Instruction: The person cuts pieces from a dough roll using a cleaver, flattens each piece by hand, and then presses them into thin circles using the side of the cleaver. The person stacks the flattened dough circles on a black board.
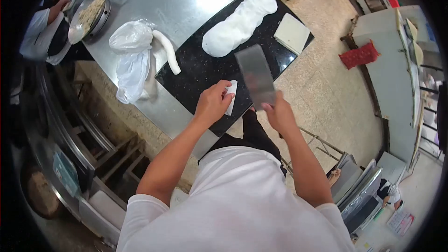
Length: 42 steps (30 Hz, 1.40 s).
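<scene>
Steel cleaver (255, 75) lengthwise away in right hand (279, 114), fingers wrapped; left hand (213, 104), fingers pinched on dough (232, 96).

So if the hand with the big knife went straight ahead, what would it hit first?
Probably the long white dough pile on the black board. The right hand points its knife that way, though the knife may be held higher than the dough.

White short-sleeved T-shirt, dark trousers, bare forearms
</scene>
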### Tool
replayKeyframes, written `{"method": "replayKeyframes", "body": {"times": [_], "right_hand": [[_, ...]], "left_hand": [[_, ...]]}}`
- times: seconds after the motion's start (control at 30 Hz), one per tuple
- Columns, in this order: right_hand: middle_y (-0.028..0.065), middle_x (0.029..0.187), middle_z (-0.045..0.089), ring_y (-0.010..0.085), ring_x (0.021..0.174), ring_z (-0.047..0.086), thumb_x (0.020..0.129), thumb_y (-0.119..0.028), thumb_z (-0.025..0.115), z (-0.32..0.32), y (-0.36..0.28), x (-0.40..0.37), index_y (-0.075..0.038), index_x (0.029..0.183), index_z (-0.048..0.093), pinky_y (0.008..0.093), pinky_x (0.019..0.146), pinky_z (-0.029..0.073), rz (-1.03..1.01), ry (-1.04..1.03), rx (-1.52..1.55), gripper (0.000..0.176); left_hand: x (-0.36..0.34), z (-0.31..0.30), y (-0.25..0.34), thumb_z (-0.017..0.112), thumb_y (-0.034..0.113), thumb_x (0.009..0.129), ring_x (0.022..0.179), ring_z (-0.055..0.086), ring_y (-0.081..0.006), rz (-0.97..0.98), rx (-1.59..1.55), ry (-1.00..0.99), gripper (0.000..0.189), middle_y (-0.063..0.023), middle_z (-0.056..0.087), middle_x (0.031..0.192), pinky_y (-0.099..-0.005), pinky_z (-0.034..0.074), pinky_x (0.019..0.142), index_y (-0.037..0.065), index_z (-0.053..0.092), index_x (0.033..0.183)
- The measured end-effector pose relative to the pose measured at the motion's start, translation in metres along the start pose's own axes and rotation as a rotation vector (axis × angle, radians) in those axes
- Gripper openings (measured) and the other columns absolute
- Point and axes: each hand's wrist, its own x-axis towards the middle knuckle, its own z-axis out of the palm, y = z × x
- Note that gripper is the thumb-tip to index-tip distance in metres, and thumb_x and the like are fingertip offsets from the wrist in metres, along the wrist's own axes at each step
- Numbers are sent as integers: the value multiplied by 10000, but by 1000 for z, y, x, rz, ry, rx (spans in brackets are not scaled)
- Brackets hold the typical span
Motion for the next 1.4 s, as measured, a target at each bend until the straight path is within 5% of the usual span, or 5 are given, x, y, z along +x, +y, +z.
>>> {"method": "replayKeyframes", "body": {"times": [0.4, 0.83, 1.03, 1.27, 1.4], "right_hand": [[288, 1023, 716, 477, 987, 693, 917, -259, 725, -40, 53, 24, 8, 1174, 538, 562, 834, 534, -319, -619, -92, 415], [72, 749, 638, 167, 605, 623, 1038, -272, 622, -84, 88, 97, -35, 1035, 603, 317, 559, 493, -227, -20, 761, 238], [24, 714, 542, 139, 503, 528, 1047, -235, 566, -42, 59, 110, -90, 1076, 511, 303, 452, 448, 435, 61, 1143, 157], [69, 666, 565, 184, 483, 558, 1013, -165, 600, -7, -18, 7, -59, 1022, 565, 319, 467, 454, 295, -103, 652, 113], [191, 822, 644, 357, 679, 692, 1006, -159, 582, 13, -106, -14, -44, 1047, 559, 444, 568, 537, -425, -51, -174, 125]], "left_hand": [[22, -28, 44, 599, 88, 1034, 927, 575, -77, -260, -449, 299, 329, 1, 627, 1062, -234, 480, 814, 66, 607, 1362], [32, -67, -49, 841, 412, 832, 1048, 622, -398, -323, 558, 787, 579, -212, 606, 1126, -476, 503, 940, -6, 611, 1158], [41, -74, -51, 844, 397, 828, 903, 624, -379, -378, 489, 648, 484, -175, 625, 959, -479, 502, 812, 10, 604, 991], [1, -92, -83, 808, 181, 873, 836, 656, -366, 65, 286, 667, 309, -149, 656, 934, -473, 532, 732, 50, 615, 1075], [-34, -95, -84, 820, 181, 853, 795, 670, -362, 40, 261, 518, 286, -138, 669, 907, -460, 544, 693, 50, 639, 1031]]}}
